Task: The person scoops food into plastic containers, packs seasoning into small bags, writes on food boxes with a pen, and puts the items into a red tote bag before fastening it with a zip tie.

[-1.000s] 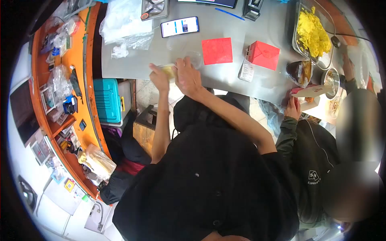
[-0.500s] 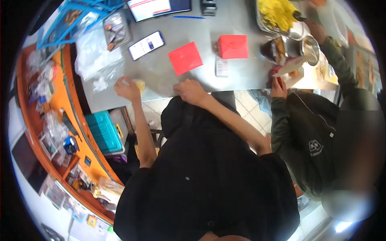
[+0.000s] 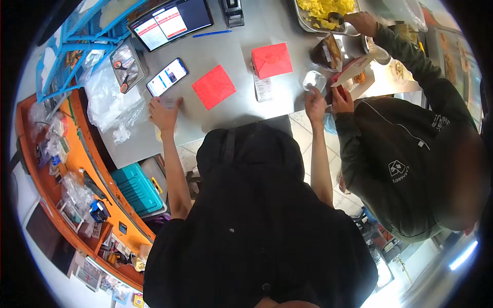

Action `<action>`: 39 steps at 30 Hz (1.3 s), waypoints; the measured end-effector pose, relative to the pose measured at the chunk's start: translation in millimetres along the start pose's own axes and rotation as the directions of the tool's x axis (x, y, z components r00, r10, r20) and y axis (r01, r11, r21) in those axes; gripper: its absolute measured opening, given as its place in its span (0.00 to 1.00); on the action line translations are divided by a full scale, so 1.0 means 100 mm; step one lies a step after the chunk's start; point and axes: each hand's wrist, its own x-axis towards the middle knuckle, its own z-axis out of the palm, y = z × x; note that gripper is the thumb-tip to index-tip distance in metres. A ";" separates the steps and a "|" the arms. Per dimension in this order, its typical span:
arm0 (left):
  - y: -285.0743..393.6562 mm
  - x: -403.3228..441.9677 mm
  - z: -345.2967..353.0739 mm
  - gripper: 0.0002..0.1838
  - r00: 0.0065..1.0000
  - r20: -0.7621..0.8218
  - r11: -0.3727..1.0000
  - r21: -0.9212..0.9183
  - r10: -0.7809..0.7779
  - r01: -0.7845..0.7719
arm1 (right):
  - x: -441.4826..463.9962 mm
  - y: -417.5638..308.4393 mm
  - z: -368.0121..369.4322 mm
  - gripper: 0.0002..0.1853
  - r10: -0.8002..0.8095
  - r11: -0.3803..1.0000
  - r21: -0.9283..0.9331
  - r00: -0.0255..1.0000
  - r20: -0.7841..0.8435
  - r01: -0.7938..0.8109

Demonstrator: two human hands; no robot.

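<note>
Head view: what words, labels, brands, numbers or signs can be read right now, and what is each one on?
"CARHAR...", white lettering on the co-worker's dark jacket; its last letters are unclear.
Unreadable, white print higher on that jacket: too blurred.
Unreadable, tablet screen: too small.
Unreadable, phone screen: too small.
Unreadable, paper slip: too small.
I can make out no numbers.
</note>
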 end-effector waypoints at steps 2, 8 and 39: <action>-0.04 0.01 0.03 0.46 0.999 -0.025 0.999 -0.029 0.040 -0.041 | 0.00 -0.08 -0.09 0.23 0.095 0.994 0.048 0.995 -0.010 -0.095; -0.32 -0.04 0.24 0.43 0.978 -0.053 0.979 0.025 0.202 -0.200 | -0.11 -0.20 -0.11 0.32 0.038 0.971 0.239 0.982 -0.185 0.007; 0.52 -2.01 -1.08 0.47 0.892 -0.309 0.546 -0.709 0.330 -0.447 | -1.32 -2.78 -0.19 0.29 -0.524 0.729 0.680 0.581 0.623 -0.071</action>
